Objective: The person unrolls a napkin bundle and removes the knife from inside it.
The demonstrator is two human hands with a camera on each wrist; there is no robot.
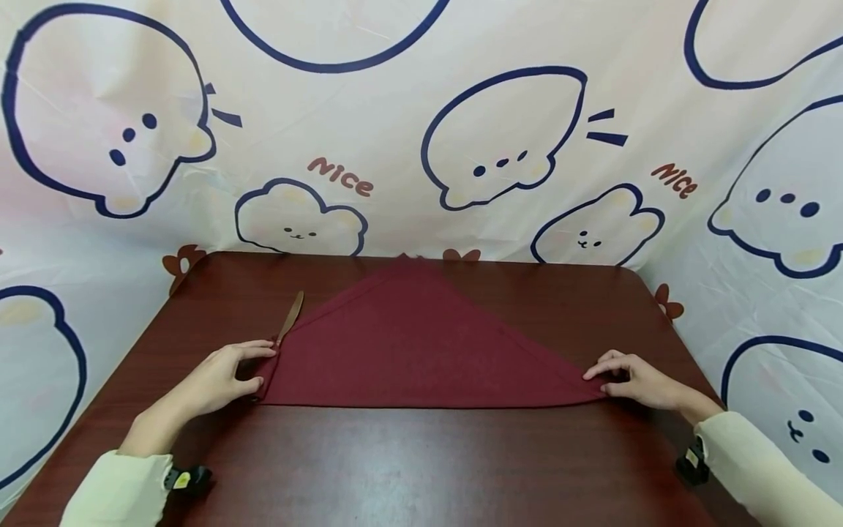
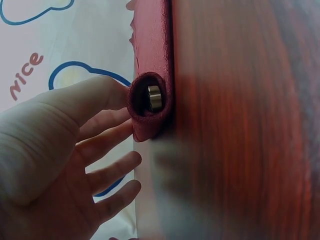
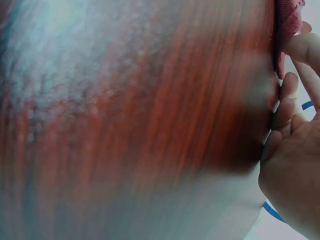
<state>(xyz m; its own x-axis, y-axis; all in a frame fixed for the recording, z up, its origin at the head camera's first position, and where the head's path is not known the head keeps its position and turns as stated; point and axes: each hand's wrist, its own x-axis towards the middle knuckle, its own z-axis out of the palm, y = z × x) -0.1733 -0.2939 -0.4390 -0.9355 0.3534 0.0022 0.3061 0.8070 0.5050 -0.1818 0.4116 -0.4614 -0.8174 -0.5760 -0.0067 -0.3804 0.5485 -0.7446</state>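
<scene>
A dark red cloth [image 1: 421, 351] lies in a triangle, its long straight side towards me and its peak at the table's far edge. At its left end the cloth is rolled around a knife, and the gold-coloured blade [image 1: 292, 316] sticks out at the far end. My left hand [image 1: 220, 373] grips this roll between thumb and fingers. Looking into the rolled tube [image 2: 134, 102] in the left wrist view, I see the metal handle end [image 2: 154, 98]. On the other side, my right hand [image 1: 635, 377] pinches the cloth's right corner [image 3: 288, 35].
The dark brown wooden table [image 1: 421, 468] has rounded far corners. A pale curtain [image 1: 395, 110] printed with cartoon outlines hangs behind it and along both sides. Each wrist carries a small black camera, such as the left camera [image 1: 189, 479].
</scene>
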